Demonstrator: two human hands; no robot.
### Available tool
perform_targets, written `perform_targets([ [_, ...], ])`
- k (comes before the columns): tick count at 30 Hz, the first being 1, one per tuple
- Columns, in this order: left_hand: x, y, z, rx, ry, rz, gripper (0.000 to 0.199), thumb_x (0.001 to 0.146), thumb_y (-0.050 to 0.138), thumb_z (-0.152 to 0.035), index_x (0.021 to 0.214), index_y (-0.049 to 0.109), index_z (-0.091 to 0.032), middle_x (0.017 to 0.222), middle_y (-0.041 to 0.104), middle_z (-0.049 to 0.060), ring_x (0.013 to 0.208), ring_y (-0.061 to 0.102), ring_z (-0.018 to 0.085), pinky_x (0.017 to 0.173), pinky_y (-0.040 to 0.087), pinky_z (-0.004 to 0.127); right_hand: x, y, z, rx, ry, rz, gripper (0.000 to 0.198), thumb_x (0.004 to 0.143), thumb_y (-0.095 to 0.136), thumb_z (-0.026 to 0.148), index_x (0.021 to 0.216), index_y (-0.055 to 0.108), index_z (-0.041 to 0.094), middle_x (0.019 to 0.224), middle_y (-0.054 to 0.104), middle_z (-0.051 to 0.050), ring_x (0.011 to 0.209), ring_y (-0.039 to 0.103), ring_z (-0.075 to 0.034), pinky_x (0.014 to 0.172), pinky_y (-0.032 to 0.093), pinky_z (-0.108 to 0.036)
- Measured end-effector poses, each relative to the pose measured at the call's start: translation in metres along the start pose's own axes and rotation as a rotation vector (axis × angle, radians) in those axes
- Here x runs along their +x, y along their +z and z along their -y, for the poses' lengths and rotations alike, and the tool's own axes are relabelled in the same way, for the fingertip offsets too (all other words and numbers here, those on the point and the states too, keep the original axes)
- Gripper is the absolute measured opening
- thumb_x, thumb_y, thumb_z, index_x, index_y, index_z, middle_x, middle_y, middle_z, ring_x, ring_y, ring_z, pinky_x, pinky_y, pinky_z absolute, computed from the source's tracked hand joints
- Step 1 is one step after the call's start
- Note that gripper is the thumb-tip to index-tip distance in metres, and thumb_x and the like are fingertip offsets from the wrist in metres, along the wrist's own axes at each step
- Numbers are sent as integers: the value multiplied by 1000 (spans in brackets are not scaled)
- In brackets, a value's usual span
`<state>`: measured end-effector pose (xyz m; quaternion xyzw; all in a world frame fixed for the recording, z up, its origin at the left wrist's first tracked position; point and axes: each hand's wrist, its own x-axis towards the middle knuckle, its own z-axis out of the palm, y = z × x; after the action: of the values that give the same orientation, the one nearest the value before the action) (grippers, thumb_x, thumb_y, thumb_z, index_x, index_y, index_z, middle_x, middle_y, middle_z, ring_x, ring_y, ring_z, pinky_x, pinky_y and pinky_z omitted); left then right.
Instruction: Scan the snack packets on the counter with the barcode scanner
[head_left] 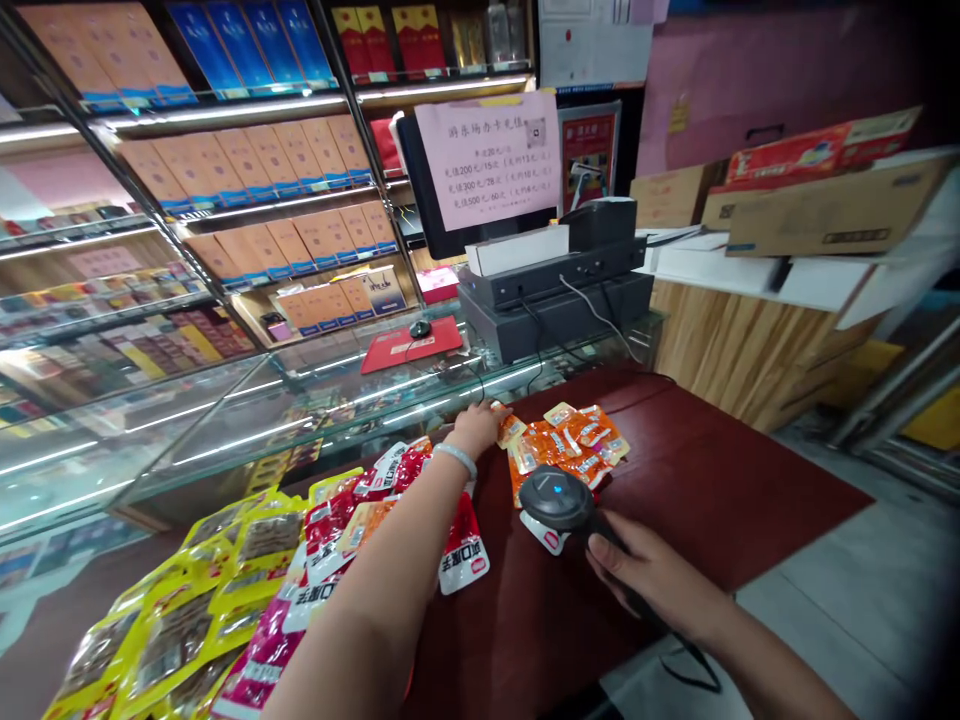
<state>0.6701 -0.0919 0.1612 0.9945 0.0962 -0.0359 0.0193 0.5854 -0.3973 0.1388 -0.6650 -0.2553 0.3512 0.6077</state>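
Note:
My right hand [649, 560] is wrapped around the handle of a dark barcode scanner [556, 497], whose head shows a small blue light. Under the scanner a red-and-white snack packet [541, 532] partly shows. Further forward, my left hand [477, 430] has its fingers closed on the edge of an orange snack packet [512, 428]; the fingertips are partly hidden. Beside that lies a pile of orange snack packets [570, 445]. Red-and-white packets [463, 550] lie around my left forearm, partly covered by it. Yellow snack packets [176, 625] are heaped at the left.
The dark red counter top [720, 480] adjoins a glass display case [247, 420]. A cash drawer [555, 310] with cables and a monitor covered by a pink sign [487, 165] stand behind. A mouse [420, 329] rests on a red pad. Cardboard boxes [832, 215] sit at right.

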Motion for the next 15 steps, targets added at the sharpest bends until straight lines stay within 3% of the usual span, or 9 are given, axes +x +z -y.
perform_targets([
  [3,-2,-6,4,48,5,65,54,76,69,-27,129,58,-35,126,59,11,115,57,29,96,44,38,4,-3,3,-12,-20,3,51,86,51,68,99,53,18,59,47,6,44,38,-8,41,30,-19],
  [6,-21,-7,6,95,-43,-18,59,61,83,-40,115,64,-27,125,59,14,121,53,34,102,40,41,7,-6,6,-40,-40,0,48,88,50,66,97,53,19,58,46,6,44,39,-8,41,30,-20],
  [8,-41,-5,8,56,-114,-70,58,65,80,-44,114,61,-21,118,63,17,118,56,35,101,40,43,8,-8,11,-63,-60,-2,47,88,50,65,97,53,19,57,46,7,43,39,-9,42,31,-21],
  [11,-71,-1,12,-110,-238,-113,53,76,72,-40,119,53,-19,104,69,17,102,66,31,87,47,40,8,-13,24,-105,-112,-8,46,88,52,65,92,53,19,57,45,7,44,40,-9,44,33,-21],
  [15,-103,7,16,-434,-338,-316,37,82,68,-35,112,52,-19,102,70,13,94,68,26,78,50,33,22,-30,56,-137,-151,75,45,85,57,64,92,54,20,54,45,8,42,37,-8,43,29,-21],
])
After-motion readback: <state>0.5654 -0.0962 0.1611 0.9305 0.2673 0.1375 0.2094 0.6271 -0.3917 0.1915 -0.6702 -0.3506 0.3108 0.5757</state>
